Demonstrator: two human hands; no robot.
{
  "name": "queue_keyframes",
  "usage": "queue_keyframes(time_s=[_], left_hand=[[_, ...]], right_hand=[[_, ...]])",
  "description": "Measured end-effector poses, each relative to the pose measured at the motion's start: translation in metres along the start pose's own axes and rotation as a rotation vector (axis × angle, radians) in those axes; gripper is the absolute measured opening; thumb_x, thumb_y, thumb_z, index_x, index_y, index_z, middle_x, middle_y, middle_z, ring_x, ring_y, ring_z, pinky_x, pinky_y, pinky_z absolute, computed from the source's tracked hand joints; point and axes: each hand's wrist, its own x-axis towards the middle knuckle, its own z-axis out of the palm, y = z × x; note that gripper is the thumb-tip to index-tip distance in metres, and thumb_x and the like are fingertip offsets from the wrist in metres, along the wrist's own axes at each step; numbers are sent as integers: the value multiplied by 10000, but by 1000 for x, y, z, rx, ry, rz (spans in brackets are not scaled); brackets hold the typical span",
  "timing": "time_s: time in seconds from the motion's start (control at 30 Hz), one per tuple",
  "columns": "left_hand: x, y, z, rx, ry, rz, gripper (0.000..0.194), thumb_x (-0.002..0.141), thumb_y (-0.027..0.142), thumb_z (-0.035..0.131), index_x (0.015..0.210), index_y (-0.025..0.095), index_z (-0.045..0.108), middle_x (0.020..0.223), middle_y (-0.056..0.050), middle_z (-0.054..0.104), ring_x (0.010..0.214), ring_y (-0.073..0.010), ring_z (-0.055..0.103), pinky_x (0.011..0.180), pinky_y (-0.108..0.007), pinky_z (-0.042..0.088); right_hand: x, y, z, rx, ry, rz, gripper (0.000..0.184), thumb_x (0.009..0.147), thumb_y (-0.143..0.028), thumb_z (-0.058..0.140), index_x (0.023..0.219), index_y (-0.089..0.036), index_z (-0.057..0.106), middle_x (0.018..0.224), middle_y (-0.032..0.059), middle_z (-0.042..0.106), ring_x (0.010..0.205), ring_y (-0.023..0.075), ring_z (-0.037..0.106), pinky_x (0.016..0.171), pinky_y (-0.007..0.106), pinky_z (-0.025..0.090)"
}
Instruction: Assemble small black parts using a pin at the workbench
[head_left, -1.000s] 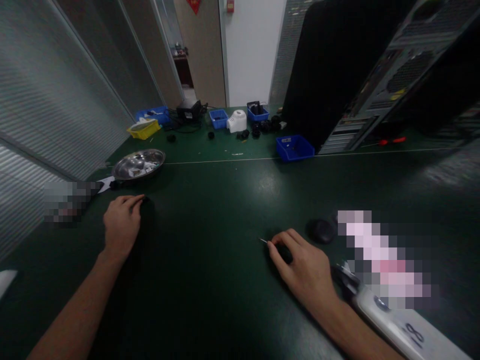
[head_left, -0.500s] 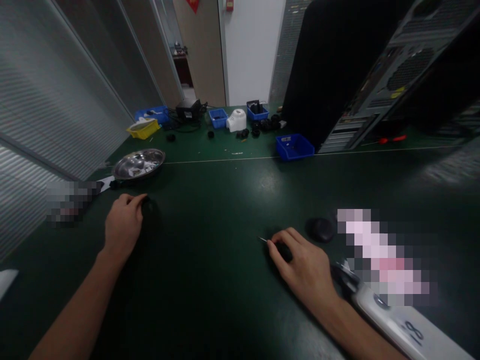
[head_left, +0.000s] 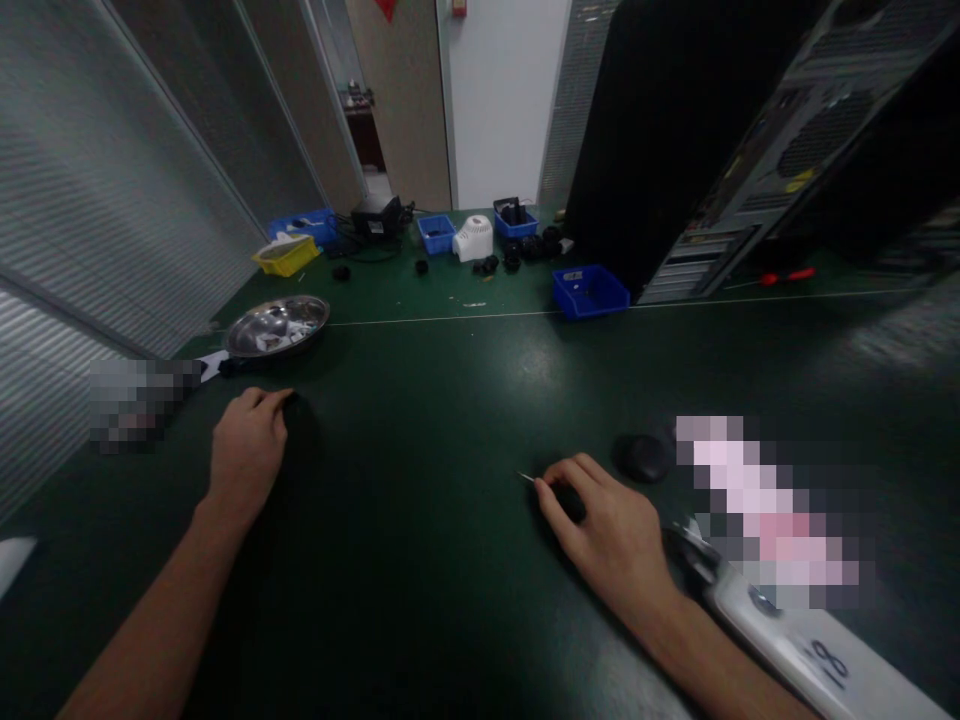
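Observation:
My left hand point(head_left: 250, 440) rests on the dark green table at the left, its fingers drawn together and pointing right. Whatever lies under its fingertips is hidden; only a dark patch shows there. On the right, my right hand point(head_left: 600, 520) is closed in a pinch between thumb and index finger. A thin silver rod point(head_left: 526, 477) sticks out to the left from that pinch, the rest of it covered by the fingers. Just beyond the right hand lies a round black object point(head_left: 643, 457), like a mouse or a small puck.
A metal bowl point(head_left: 238, 330) with white scraps stands beyond my left hand. Farther back are a blue bin point(head_left: 592, 300), a yellow tray point(head_left: 286, 262) and a white device point(head_left: 474, 240). A white bar marked 18 point(head_left: 817, 650) lies by my right forearm. A computer case point(head_left: 697, 240) stands at right.

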Motion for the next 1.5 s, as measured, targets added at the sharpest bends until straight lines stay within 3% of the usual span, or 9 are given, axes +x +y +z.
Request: queue_keyframes(time_s=[0.23, 0.43, 0.6, 0.7, 0.87, 1.0, 1.2, 1.37, 1.5], left_hand=[[1, -4, 4, -21, -3, -34, 422, 1032, 251, 348, 1263, 81, 657, 1192, -129, 668, 1079, -266, 620, 972, -378, 472], [0, -4, 3, -19, 13, -83, 412, 1019, 326, 385, 1209, 102, 674, 1209, -144, 646, 1098, -308, 574, 897, -387, 472], [1, -6, -4, -169, -33, -144, 368, 1005, 355, 451, 1194, 128, 672, 1147, -123, 697, 1000, -273, 622, 879, -381, 461], [1, 22, -22, -305, -42, -88, 296, 986, 343, 508, 1098, 154, 706, 1093, -106, 712, 978, -265, 634, 868, -388, 472], [-33, 132, -55, -790, -123, 225, 130, 977, 248, 581, 1029, 208, 694, 1102, -50, 702, 979, -199, 642, 866, -348, 517], [-71, 195, -55, -962, -229, 522, 151, 1002, 151, 540, 994, 206, 681, 1040, -43, 703, 972, -185, 628, 876, -348, 525], [-76, 197, -43, -991, -260, 502, 98, 995, 154, 581, 979, 200, 666, 1077, -39, 689, 1045, -189, 613, 940, -366, 517], [-74, 194, -43, -992, -263, 506, 245, 999, 164, 576, 1214, 241, 666, 1113, -47, 703, 1027, -190, 643, 933, -376, 556], [-76, 194, -41, -992, -239, 568, 258, 991, 172, 595, 1225, 234, 684, 1116, -56, 710, 1033, -191, 652, 925, -374, 572]], right_hand=[[0, 0, 0, -15, -2, 0, 287, 1021, -445, 476, 914, -259, 666, 935, 10, 694, 762, 181, 658, 675, 287, 432], [-1, 0, 0, -15, 9, -11, 279, 1020, -442, 493, 910, -254, 667, 935, 10, 696, 765, 177, 657, 668, 283, 431], [-2, 1, 1, -22, 20, -39, 276, 1024, -433, 498, 918, -248, 672, 949, 14, 700, 755, 173, 659, 668, 288, 435], [-2, 1, 0, -25, 27, -57, 272, 1021, -422, 502, 915, -240, 675, 942, 22, 701, 750, 171, 660, 657, 283, 436], [-3, -2, -1, 4, -9, -85, 241, 1022, -390, 506, 924, -238, 666, 942, 18, 691, 773, 168, 656, 667, 278, 431], [-4, -6, -2, 29, -23, -92, 207, 1021, -368, 514, 926, -240, 646, 931, 5, 678, 798, 170, 651, 689, 282, 418], [-5, -7, -2, 72, -51, -141, 186, 1015, -361, 521, 936, -239, 637, 915, 0, 668, 786, 160, 642, 686, 279, 399], [-4, -8, -2, 84, -106, -182, 154, 1007, -337, 529, 945, -238, 629, 921, -2, 662, 781, 156, 640, 691, 283, 401], [-3, -9, -1, 73, -102, -180, 157, 1013, -333, 520, 949, -242, 631, 919, 2, 666, 787, 158, 644, 697, 282, 414]])
